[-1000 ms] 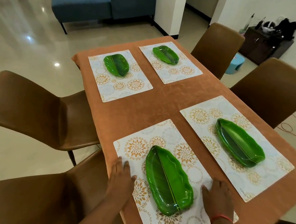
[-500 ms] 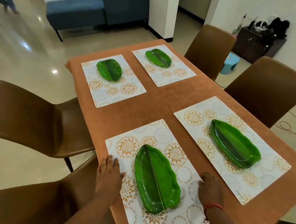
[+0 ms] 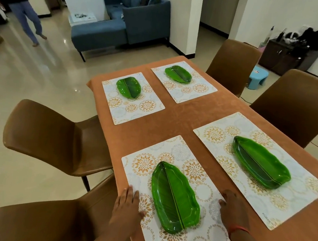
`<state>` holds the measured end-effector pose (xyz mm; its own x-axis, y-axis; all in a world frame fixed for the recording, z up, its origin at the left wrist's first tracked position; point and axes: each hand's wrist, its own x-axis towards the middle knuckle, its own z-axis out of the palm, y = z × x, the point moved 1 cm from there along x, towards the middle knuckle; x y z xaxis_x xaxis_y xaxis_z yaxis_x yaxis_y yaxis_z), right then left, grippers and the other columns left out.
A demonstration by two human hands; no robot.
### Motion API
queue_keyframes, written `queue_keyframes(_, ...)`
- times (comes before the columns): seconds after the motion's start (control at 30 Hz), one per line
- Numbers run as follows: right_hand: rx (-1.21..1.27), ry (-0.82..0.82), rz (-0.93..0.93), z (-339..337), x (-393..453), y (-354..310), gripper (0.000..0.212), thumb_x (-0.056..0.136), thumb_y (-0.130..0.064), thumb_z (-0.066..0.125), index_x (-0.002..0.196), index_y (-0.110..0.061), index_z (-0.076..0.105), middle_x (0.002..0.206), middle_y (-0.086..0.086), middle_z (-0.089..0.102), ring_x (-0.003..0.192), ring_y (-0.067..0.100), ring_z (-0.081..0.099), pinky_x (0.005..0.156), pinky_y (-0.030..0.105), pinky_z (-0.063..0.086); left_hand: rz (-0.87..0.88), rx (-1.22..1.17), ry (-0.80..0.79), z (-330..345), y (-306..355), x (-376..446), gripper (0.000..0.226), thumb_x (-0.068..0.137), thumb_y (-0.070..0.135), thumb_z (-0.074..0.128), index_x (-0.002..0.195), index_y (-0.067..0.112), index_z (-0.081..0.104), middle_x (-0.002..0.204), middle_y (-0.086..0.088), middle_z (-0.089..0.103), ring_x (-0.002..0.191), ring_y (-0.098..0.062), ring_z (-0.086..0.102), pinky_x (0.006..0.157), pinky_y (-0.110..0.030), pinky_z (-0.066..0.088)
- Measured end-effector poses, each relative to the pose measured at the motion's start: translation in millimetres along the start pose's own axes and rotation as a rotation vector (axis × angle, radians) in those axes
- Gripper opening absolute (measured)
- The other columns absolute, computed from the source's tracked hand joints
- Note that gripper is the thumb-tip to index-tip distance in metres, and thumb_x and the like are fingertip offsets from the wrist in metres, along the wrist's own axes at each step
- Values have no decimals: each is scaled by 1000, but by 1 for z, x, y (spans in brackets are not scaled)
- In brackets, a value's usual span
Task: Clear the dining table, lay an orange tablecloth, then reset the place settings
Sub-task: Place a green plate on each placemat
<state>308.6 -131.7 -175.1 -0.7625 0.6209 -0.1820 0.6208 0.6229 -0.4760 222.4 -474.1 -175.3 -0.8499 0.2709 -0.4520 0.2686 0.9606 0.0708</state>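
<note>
Orange tablecloth (image 3: pixel 177 122) laid; four place settings are set upon it.
On the tablecloth's near-left part, the nearest placemat (image 3: pixel 182 237) is pressed flat by the left hand (image 3: pixel 126 204) and right hand (image 3: pixel 233 211), fingers extended, either side of the green leaf plate (image 3: pixel 174 195) centred on it.

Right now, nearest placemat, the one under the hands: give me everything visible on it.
The nearest placemat is a thin white rectangle, apparently plastic, printed with orange and pale blue-grey floral medallions. It lies flat on the orange tablecloth, angled to the table edge, its near end cut off by the frame. A green leaf-shaped plate rests lengthwise on its middle. The left hand lies on its left edge, the right hand on its right edge, neither touching the plate.
</note>
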Motion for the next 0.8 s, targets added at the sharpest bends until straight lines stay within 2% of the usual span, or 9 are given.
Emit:
queue_keyframes(0.1,3,-7,-19,0,-19,5,36,94,-22,62,129,-22,57,130,6,56,112,27,58,91,37,51,24,16,-60,8,0,-21,84,100,54,42,160,19,-4,167,-10,-16,154,-29,-14,124,-43,2)
queue_keyframes(0.17,-15,-84,-23,1,-39,7,42,94,-29,61,135,-24,53,140,4,51,122,26,54,101,36,46,36,40,-71,12,-3,-30,84,100,54,42,160,19,-4,167,-11,-14,154,-30,-11,125,-44,8)
queue_keyframes(0.3,-157,-219,7,-2,-96,10,61,96,-43,54,151,-27,33,161,2,25,146,20,29,119,33,27,117,96,-69,6,-16,-39,84,100,56,41,160,18,-3,167,-13,-12,155,-31,-8,125,-46,10)
queue_keyframes(0.37,-112,-205,74,-8,-128,15,63,97,-43,54,152,-27,30,163,2,21,148,22,23,120,35,23,166,143,-72,0,-16,-39,86,99,59,40,160,18,-3,167,-13,-10,155,-32,-6,125,-48,10)
queue_keyframes(0.47,1,-179,134,-15,-178,21,56,98,-38,51,150,-22,36,158,5,31,143,23,32,118,31,28,217,173,-103,-7,-21,-41,86,99,57,43,160,17,-2,167,-16,-10,154,-36,-4,124,-51,11)
queue_keyframes(0.57,-15,-127,228,-18,-230,29,61,96,-41,51,150,-19,34,158,5,31,142,23,35,115,31,31,254,194,-141,-7,-29,-46,87,97,55,50,160,16,5,166,-19,-8,153,-38,-6,124,-54,9)
queue_keyframes(0.67,-45,-25,291,-24,-282,25,69,94,-45,53,154,-22,28,161,5,24,146,22,29,118,32,28,437,266,-34,-9,-22,-68,84,98,58,44,160,13,9,167,-15,4,154,-34,1,124,-53,12)
queue_keyframes(0.8,-87,61,306,-41,-330,12,69,92,-50,50,153,-26,26,162,6,22,146,24,26,118,39,27,652,318,59,-18,18,-112,83,101,62,27,159,14,-8,166,-13,-15,153,-34,-12,124,-52,3)
